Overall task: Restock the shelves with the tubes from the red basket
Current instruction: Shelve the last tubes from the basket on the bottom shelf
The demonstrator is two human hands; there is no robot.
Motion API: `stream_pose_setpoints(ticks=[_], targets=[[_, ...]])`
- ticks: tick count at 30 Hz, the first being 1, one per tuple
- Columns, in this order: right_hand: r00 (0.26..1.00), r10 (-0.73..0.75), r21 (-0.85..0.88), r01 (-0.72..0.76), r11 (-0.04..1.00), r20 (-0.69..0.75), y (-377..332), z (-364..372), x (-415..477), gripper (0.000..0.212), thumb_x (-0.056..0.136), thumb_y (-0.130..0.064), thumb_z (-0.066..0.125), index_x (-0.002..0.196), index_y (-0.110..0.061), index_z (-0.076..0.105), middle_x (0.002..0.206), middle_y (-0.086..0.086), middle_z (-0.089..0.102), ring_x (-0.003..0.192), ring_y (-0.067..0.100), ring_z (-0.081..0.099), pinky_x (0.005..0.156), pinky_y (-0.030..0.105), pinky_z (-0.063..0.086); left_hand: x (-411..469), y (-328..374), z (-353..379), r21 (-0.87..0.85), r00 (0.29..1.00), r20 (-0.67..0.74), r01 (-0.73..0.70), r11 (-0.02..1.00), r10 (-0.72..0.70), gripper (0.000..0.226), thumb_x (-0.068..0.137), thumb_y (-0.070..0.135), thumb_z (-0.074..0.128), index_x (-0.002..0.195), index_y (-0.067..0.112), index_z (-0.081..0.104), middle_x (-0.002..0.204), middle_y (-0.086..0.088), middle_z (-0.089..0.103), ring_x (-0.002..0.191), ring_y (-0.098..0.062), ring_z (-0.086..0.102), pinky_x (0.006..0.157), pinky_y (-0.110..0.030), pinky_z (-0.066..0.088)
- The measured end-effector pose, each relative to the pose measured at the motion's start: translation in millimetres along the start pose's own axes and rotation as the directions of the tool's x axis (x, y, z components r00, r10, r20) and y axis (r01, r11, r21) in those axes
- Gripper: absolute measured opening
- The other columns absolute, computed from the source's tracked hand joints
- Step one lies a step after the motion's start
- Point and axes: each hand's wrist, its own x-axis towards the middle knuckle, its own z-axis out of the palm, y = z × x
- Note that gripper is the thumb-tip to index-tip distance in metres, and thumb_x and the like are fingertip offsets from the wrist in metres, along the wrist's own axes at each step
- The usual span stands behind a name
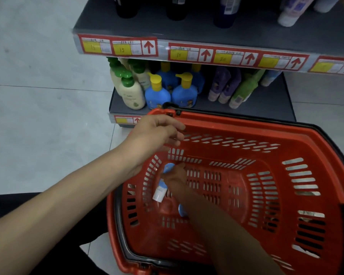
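Note:
The red basket (298, 135) stands on the floor in front of the low shelf (266, 104). My right hand (176, 176) reaches down to its bottom and grips a blue-and-white tube (160, 192) near the left wall. A second blue tube (182, 210) lies just under my right forearm, mostly hidden. My left hand (157, 132) hovers over the basket's far left corner with its fingers loosely bent and nothing in it. Purple and green tubes (226, 86) stand on the low shelf at the right.
Pump bottles with green and yellow caps (157, 88) fill the left of the low shelf. An upper shelf (187, 26) with red and yellow price tags juts out above it, carrying dark bottles and white tubes. Pale floor tiles (38, 96) lie to the left.

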Motion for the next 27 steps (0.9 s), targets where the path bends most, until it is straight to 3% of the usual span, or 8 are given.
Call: stream_pose_setpoints(ticks=[3,8,11,15,20,22,24,27], targets=[[0.998,-0.047,0.01,0.047,0.999,0.037,0,-2,-3,0.031,0.09,-0.027,0.065,0.114,-0.009,0.07,0.114,0.007,0.073,0.107,0.026,0.07,0.088,0.029,0.056,1,4,6,0.014,1.0,0.016,0.001,1.0,-0.001,0.026,0.099,0.004,0.051,0.106,0.013,0.074,0.095,-0.005,0.079,0.082,-0.014,0.072,0.082,-0.032,0.056],[0.987,-0.157,-0.049,0.159,0.986,0.046,0,-44,-20,0.033,0.092,-0.03,0.065,0.112,-0.005,0.073,0.117,0.015,0.073,0.112,0.031,0.068,0.089,0.032,0.052,0,17,24,0.066,0.999,0.038,-0.041,0.997,0.038,0.026,0.099,0.003,0.051,0.103,0.013,0.074,0.091,-0.004,0.079,0.09,-0.022,0.075,0.088,-0.039,0.056],[0.966,-0.257,-0.061,0.258,0.964,0.032,9,-88,-37,0.024,0.093,-0.025,0.063,0.095,-0.003,0.072,0.103,0.019,0.074,0.103,0.036,0.069,0.073,0.035,0.046,-2,25,35,0.08,0.997,0.041,-0.065,0.995,0.062,0.025,0.099,0.002,0.051,0.103,0.011,0.074,0.092,-0.006,0.079,0.084,-0.021,0.074,0.087,-0.041,0.055],[0.933,-0.357,-0.061,0.354,0.933,-0.054,20,-174,-67,0.018,0.09,-0.028,0.072,0.085,-0.016,0.059,0.082,0.003,0.063,0.082,0.024,0.062,0.065,0.031,0.035,-3,34,52,0.079,0.995,0.064,-0.083,0.993,0.078,0.025,0.099,0.001,0.051,0.103,0.009,0.074,0.094,-0.01,0.079,0.078,-0.015,0.07,0.082,-0.037,0.052],[0.913,-0.372,0.137,0.396,0.908,-0.167,18,-299,-107,0.018,0.088,-0.023,0.077,0.078,-0.018,0.063,0.063,0.0,0.066,0.059,0.017,0.063,0.06,0.032,0.048,-2,47,74,0.07,0.992,0.081,-0.101,0.992,0.096,0.025,0.099,-0.003,0.048,0.102,0.005,0.072,0.09,-0.014,0.076,0.072,-0.017,0.068,0.068,-0.032,0.051],[0.903,-0.376,0.293,0.424,0.857,-0.207,15,-340,-127,0.012,0.093,-0.015,0.072,0.086,-0.008,0.065,0.062,0.007,0.068,0.049,0.014,0.064,0.053,0.03,0.051,-3,53,82,0.059,0.991,0.081,-0.109,0.992,0.104,0.025,0.099,-0.004,0.048,0.103,0.004,0.071,0.09,-0.014,0.075,0.073,-0.017,0.066,0.06,-0.027,0.047],[0.905,-0.353,0.403,0.423,0.812,-0.238,9,-374,-148,0.014,0.096,-0.013,0.069,0.094,0.0,0.065,0.069,0.014,0.07,0.05,0.016,0.065,0.051,0.025,0.054,-5,58,89,0.055,0.991,0.079,-0.115,0.992,0.111,0.025,0.1,-0.002,0.048,0.104,0.004,0.072,0.086,-0.011,0.076,0.075,-0.018,0.066,0.06,-0.027,0.046],[0.917,-0.302,0.518,0.397,0.758,-0.261,3,-412,-166,0.017,0.096,-0.018,0.07,0.101,-0.002,0.064,0.075,0.015,0.075,0.057,0.018,0.071,0.06,0.033,0.062,-5,63,99,0.062,0.988,0.09,-0.128,0.99,0.123,0.026,0.1,-0.001,0.049,0.101,0.008,0.073,0.083,-0.008,0.078,0.077,-0.018,0.069,0.068,-0.032,0.049]])
